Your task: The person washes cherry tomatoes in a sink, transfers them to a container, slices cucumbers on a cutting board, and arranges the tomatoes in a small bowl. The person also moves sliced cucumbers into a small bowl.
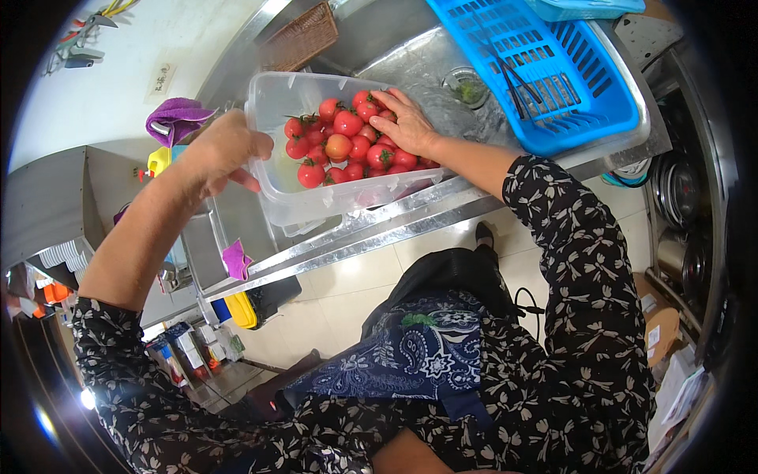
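A clear plastic bin (278,200) holding many small red tomatoes (348,123) is tilted over the edge of a steel sink (408,56). My left hand (228,151) is at the bin's left end, its fingers curled by the rim; whether they grip it is hard to tell. My right hand (405,123) lies spread on the tomatoes at the bin's far right side, with its fingertips resting on them. Some tomatoes have green stems, and one is more orange than the others. Water shows in the sink basin to the right of the bin.
A blue plastic basket (556,139) stands across the sink's right side, near a drain strainer (466,87) with green scraps. Behind the bin leans a brown woven basket (302,38). Purple cloths (177,118) hang at the left, one on the counter's front edge (237,259).
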Action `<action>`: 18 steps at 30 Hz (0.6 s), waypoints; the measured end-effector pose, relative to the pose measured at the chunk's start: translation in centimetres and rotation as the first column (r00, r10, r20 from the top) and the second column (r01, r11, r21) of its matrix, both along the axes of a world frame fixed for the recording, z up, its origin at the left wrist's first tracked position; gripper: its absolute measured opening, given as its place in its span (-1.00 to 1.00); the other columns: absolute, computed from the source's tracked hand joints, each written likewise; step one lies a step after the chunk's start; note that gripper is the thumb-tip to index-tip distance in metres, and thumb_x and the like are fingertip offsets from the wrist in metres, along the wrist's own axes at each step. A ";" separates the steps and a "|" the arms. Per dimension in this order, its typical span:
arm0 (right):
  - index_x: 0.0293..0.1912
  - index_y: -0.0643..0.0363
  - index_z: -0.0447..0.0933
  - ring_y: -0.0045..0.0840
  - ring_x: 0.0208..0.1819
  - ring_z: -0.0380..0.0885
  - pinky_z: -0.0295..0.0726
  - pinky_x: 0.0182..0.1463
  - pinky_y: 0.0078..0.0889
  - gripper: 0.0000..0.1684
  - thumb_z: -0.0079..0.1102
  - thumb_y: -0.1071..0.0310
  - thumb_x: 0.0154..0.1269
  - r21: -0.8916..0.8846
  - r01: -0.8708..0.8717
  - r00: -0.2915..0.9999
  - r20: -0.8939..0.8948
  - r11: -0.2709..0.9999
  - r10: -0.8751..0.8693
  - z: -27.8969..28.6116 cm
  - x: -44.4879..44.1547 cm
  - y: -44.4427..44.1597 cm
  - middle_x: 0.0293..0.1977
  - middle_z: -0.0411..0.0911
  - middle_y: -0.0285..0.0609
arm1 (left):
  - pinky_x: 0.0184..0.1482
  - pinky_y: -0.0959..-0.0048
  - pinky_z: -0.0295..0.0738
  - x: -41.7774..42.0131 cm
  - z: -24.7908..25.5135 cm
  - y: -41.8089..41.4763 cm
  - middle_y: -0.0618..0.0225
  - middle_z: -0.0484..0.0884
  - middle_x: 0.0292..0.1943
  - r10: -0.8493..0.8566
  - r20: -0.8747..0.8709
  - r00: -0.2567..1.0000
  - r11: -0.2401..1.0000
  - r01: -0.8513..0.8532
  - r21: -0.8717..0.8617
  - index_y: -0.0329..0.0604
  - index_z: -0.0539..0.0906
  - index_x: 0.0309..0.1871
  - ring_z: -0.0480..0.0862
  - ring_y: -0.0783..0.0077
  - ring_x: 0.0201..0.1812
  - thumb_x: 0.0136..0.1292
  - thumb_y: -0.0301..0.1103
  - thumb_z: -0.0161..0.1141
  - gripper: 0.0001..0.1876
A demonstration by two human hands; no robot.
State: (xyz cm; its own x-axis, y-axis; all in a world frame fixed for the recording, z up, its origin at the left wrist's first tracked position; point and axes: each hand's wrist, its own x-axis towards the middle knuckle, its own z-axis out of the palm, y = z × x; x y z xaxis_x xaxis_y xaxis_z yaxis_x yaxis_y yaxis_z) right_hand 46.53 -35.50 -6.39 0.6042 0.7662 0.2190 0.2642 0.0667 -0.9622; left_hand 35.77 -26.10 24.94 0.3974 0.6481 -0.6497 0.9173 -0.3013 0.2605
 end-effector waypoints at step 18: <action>0.24 -0.03 0.33 -0.02 0.30 0.13 0.16 0.34 -0.15 -0.32 0.19 -0.01 0.15 0.097 0.199 0.964 -0.197 0.975 -0.177 1.6 -3.0 0.1 0.29 0.12 0.13 | -0.43 0.24 0.62 3.8 4.2 -5.0 0.23 0.48 -0.29 -0.186 -0.094 0.978 0.961 0.201 0.189 -0.33 0.52 -0.13 0.51 0.28 -0.26 -0.15 -0.37 0.16 -0.58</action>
